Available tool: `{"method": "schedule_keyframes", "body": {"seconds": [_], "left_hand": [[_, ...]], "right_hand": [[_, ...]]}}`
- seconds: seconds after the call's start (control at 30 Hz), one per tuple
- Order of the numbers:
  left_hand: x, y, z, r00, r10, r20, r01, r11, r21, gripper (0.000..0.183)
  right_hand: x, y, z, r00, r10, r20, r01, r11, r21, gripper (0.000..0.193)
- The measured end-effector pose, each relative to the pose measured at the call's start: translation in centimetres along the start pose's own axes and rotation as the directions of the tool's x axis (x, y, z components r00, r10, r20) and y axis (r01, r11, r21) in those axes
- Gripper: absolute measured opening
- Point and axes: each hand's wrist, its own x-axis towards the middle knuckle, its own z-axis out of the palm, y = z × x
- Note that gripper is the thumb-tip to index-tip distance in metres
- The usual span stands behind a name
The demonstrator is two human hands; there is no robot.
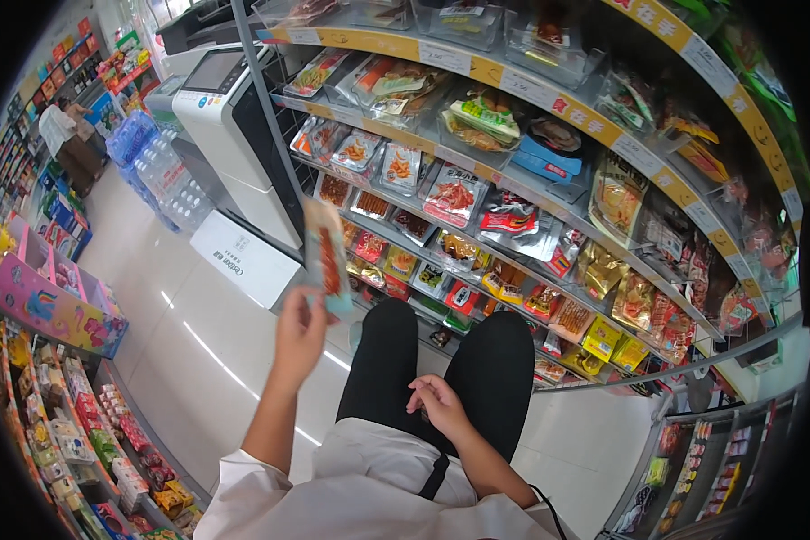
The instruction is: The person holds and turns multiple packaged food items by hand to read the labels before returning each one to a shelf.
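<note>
Between the fingers and thumb of my left hand (300, 326) is the lower end of a long snack packet (328, 256), clear in front with a reddish-brown strip inside. It stands nearly upright in front of the shelf's left end, its top slightly blurred. My right hand (436, 402) rests by my right thigh with its fingers loosely curled, and no object shows in it. Ahead of me, the shelf rows carry packaged snacks: trays of orange pieces (401, 167), a red-and-white packet (456, 193) and yellow packets (601, 338).
Left of the shelf stands a white and black machine with a screen (214, 72), with a white box (245, 258) on the floor below it. Water bottle packs (166, 175) stand beyond. A pink display box (58, 288) and lower shelves flank me. Two people (67, 139) are far left.
</note>
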Motion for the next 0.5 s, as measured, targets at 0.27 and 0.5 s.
{"method": "schedule_keyframes", "body": {"seconds": [0.27, 0.5], "left_hand": [[4.7, 10.6, -0.5, 0.993, 0.114, 0.002, -0.111, 0.973, -0.204, 0.016], [3.3, 8.2, 0.6, 0.998, -0.062, 0.019, 0.065, 0.954, -0.292, 0.019]], "right_hand": [[-0.4, 0.3, 0.1, 0.999, -0.019, 0.036, 0.020, 1.000, -0.003, 0.019], [-0.4, -0.3, 0.1, 0.997, -0.012, 0.079, 0.015, 0.999, -0.028, 0.019]]}}
